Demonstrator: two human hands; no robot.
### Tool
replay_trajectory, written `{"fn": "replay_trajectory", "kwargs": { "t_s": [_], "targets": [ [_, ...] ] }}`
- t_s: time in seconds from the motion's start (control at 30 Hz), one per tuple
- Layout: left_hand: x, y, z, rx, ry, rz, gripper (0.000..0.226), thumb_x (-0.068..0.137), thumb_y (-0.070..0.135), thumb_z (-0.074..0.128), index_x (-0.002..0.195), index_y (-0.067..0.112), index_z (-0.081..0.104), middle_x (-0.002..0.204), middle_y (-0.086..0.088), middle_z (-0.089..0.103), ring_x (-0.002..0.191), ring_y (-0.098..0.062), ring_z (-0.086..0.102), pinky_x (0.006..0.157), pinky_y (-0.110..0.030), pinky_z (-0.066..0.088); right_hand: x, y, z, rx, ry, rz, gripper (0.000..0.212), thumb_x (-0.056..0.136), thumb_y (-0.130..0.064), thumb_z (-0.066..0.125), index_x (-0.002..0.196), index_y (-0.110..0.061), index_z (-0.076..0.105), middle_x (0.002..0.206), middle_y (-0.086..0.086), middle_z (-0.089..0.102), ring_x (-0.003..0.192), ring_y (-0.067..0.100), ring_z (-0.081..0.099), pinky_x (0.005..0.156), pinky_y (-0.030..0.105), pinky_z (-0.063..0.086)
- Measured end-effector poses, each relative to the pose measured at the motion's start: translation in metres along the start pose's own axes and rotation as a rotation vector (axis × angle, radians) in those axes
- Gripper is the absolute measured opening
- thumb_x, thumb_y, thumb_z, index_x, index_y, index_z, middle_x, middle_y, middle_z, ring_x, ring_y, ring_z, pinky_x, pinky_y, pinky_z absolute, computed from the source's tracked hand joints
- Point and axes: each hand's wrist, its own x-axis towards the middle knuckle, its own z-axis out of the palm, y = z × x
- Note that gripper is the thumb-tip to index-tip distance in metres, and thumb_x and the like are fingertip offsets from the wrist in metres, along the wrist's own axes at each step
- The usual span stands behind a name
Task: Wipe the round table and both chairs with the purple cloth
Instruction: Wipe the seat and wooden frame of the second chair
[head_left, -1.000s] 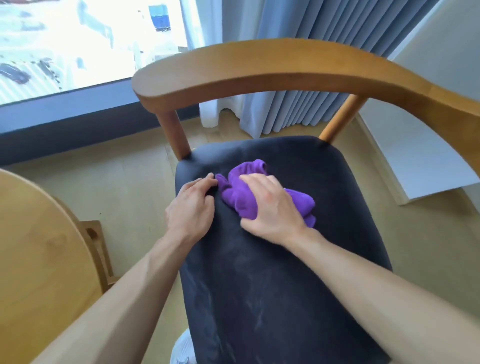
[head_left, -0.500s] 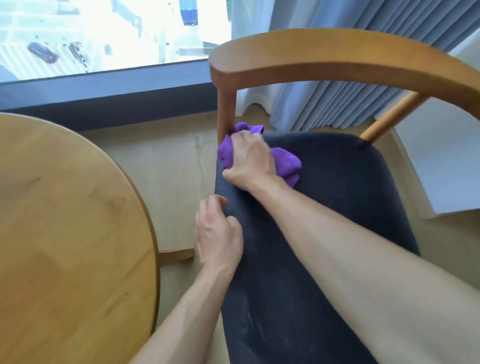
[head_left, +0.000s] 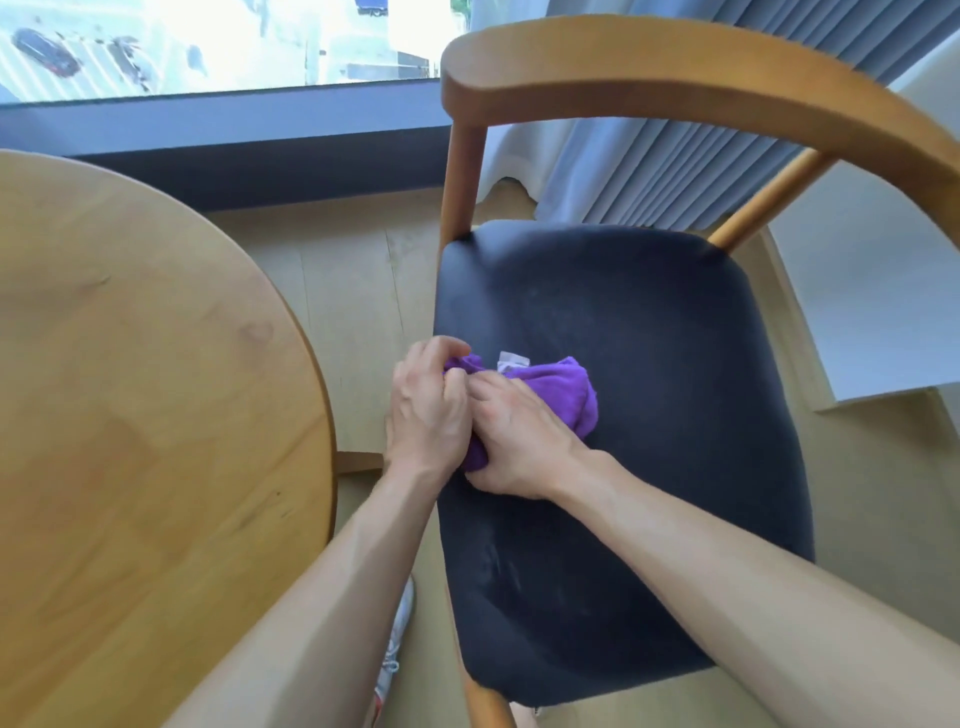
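Wiping stage: the chair (head_left: 623, 364) seat, judged from where the purple cloth (head_left: 550, 389) sits.
Cloth place: bunched on the dark seat near its left edge, about midway between the front and back corners; a small white tag shows on its far side.
Right hand (head_left: 514, 436): laid over the near part of the cloth, fingers bent onto it and pressing it to the seat.
Left hand (head_left: 428, 410): at the seat's left edge, fingers curled into the cloth's left end, gripping it.
Key relation: the cloth's long axis runs roughly left to right across the seat; most of the bundle lies beyond and right of the right hand's fingers, with the left end caught by the left hand.
Nearer hand: both touch it; the right covers more of it.
Next move, as a guess: regather the bundle, then sweep rightward over the unwiped seat.
Round table (head_left: 130, 389): just left of the chair, apart from the cloth.
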Motion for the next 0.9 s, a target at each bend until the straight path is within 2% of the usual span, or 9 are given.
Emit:
{"fn": "replay_trajectory", "kwargs": {
  "t_s": [0.07, 0.13, 0.2, 0.27, 0.3, 0.4, 0.57, 0.77, 0.9],
  "targets": [
    [-0.014, -0.005, 0.003, -0.051, -0.077, 0.082, 0.035, 0.102, 0.021, 0.035, 0.113, 0.009, 0.065, 0.112, -0.006, 0.065, 0.113, -0.025, 0.058, 0.100, -0.036, 0.043, -0.017, 0.000, -0.004, 0.168, -0.089, 0.009, 0.053, 0.061, -0.012, 0.077, 0.112, -0.010, 0.061, 0.106, -0.004, 0.062, 0.099, 0.011, 0.054, 0.089, 0.027, 0.044],
    [-0.027, -0.010, 0.009, -0.007, -0.144, 0.141, 0.049, 0.102, 0.041, 0.029, 0.129, 0.015, 0.062, 0.127, -0.004, 0.063, 0.127, -0.023, 0.053, 0.107, -0.042, 0.040, -0.030, 0.006, -0.019, 0.350, -0.129, 0.126, 0.048, 0.065, -0.013, 0.070, 0.112, -0.020, 0.061, 0.106, -0.011, 0.065, 0.097, 0.004, 0.057, 0.093, 0.026, 0.043],
    [-0.034, -0.010, 0.018, 0.175, -0.195, 0.153, 0.059, 0.095, 0.063, 0.023, 0.143, 0.039, 0.047, 0.148, 0.005, 0.047, 0.138, -0.020, 0.041, 0.111, -0.048, 0.038, -0.039, 0.028, -0.039, 0.498, 0.124, 0.319, 0.047, 0.069, -0.002, 0.057, 0.111, -0.018, 0.069, 0.115, -0.005, 0.069, 0.109, 0.010, 0.062, 0.098, 0.037, 0.049],
    [-0.040, -0.008, 0.028, 0.473, -0.234, 0.201, 0.067, 0.084, 0.079, 0.027, 0.146, 0.053, 0.030, 0.160, 0.008, 0.027, 0.145, -0.024, 0.028, 0.111, -0.056, 0.033, -0.048, 0.055, -0.059, 0.324, 0.306, 0.477, 0.056, 0.073, 0.009, 0.052, 0.123, -0.014, 0.067, 0.136, 0.003, 0.058, 0.129, 0.017, 0.052, 0.108, 0.040, 0.043],
    [-0.044, -0.008, 0.035, 0.631, -0.256, 0.247, 0.070, 0.081, 0.082, 0.032, 0.145, 0.053, 0.029, 0.162, 0.006, 0.022, 0.146, -0.027, 0.023, 0.109, -0.059, 0.032, -0.052, 0.067, -0.065, 0.154, 0.250, 0.518, 0.062, 0.078, 0.007, 0.053, 0.135, -0.017, 0.058, 0.148, 0.003, 0.047, 0.138, 0.018, 0.042, 0.113, 0.039, 0.037],
    [-0.059, -0.017, 0.042, 0.872, -0.215, 0.356, 0.057, 0.081, 0.066, 0.054, 0.131, 0.041, 0.045, 0.152, -0.003, 0.034, 0.134, -0.036, 0.033, 0.087, -0.049, 0.043, -0.061, 0.080, -0.056, -0.090, -0.052, 0.535, 0.066, 0.094, -0.014, 0.053, 0.154, -0.028, 0.029, 0.163, -0.002, 0.022, 0.150, 0.017, 0.020, 0.119, 0.038, 0.025],
    [-0.140, -0.053, 0.039, 0.642, -0.104, 0.203, 0.047, 0.066, 0.047, 0.067, 0.111, 0.033, 0.059, 0.124, -0.003, 0.053, 0.109, -0.034, 0.051, 0.065, -0.043, 0.053, -0.058, 0.065, -0.026, -0.173, -0.045, 0.630, 0.070, 0.098, -0.039, 0.051, 0.157, -0.033, 0.013, 0.166, 0.001, 0.007, 0.153, 0.023, 0.004, 0.119, 0.053, 0.022],
    [-0.184, -0.070, 0.028, 0.616, -0.296, 0.262, 0.040, 0.067, 0.051, 0.061, 0.102, 0.033, 0.054, 0.109, 0.003, 0.047, 0.098, -0.027, 0.053, 0.057, -0.038, 0.051, -0.050, 0.050, -0.002, -0.237, -0.077, 0.713, 0.089, 0.089, -0.061, 0.053, 0.156, -0.038, -0.001, 0.164, 0.005, -0.015, 0.151, 0.028, -0.014, 0.120, 0.059, 0.009],
    [-0.089, -0.040, 0.022, 0.577, -0.100, 0.248, 0.049, 0.077, 0.042, 0.065, 0.123, 0.028, 0.057, 0.122, -0.007, 0.048, 0.113, -0.033, 0.047, 0.077, -0.045, 0.052, -0.055, 0.056, 0.002, -0.159, -0.004, 0.701, 0.078, 0.094, -0.049, 0.052, 0.156, -0.039, 0.005, 0.165, 0.003, -0.014, 0.152, 0.024, -0.014, 0.121, 0.057, 0.004]
  ]
}}
